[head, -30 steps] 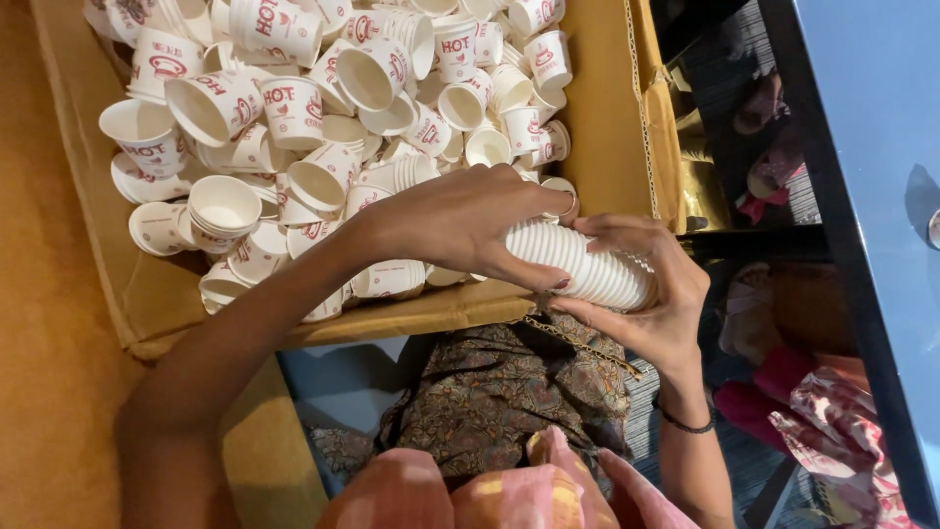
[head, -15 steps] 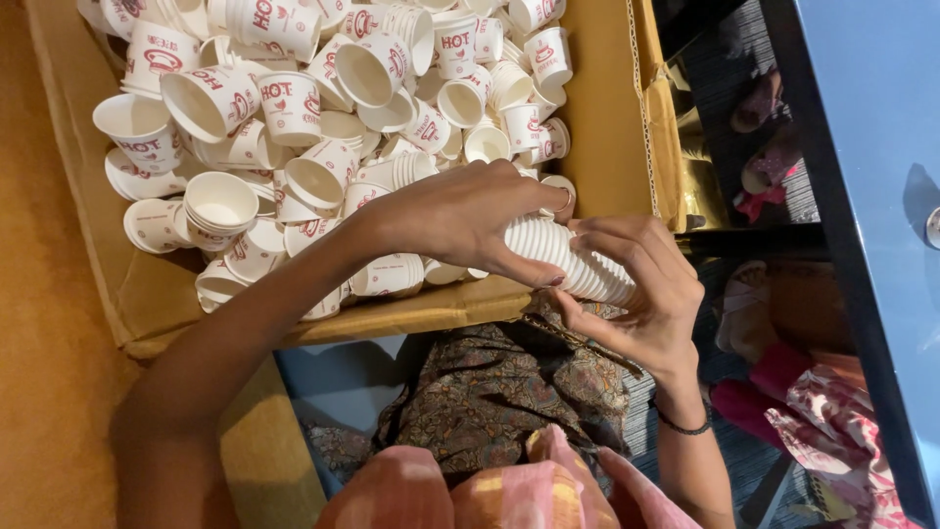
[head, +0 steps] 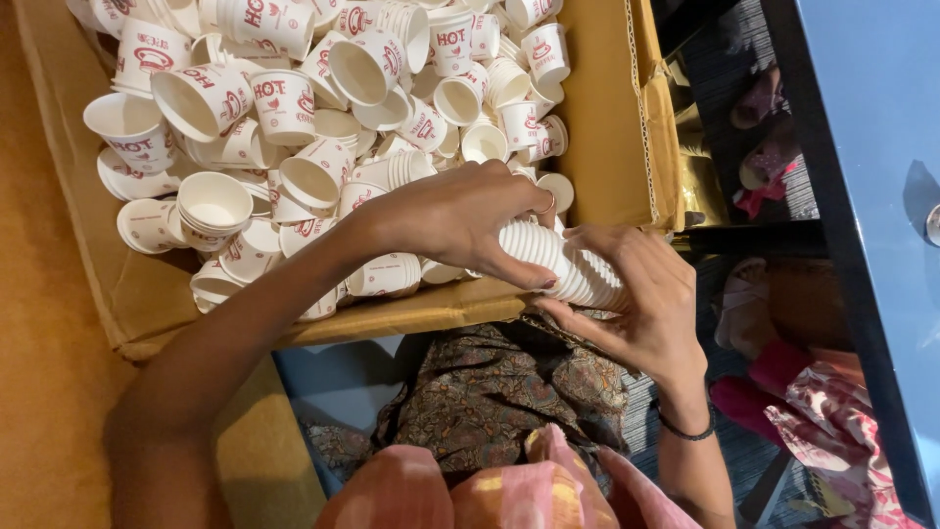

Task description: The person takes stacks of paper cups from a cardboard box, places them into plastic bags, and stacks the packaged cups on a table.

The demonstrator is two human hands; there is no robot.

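White paper cup stack (head: 560, 261), both hands gripping.
Left hand (head: 460, 217) and right hand (head: 636, 299) clasp it above the cardboard box (head: 607, 118).

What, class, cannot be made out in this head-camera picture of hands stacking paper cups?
- Stack of cups, head view: count unreadable, covered by the left hand and right hand.
- Cardboard box: top cut off by the frame edge.
- Box floor: buried under loose cups.
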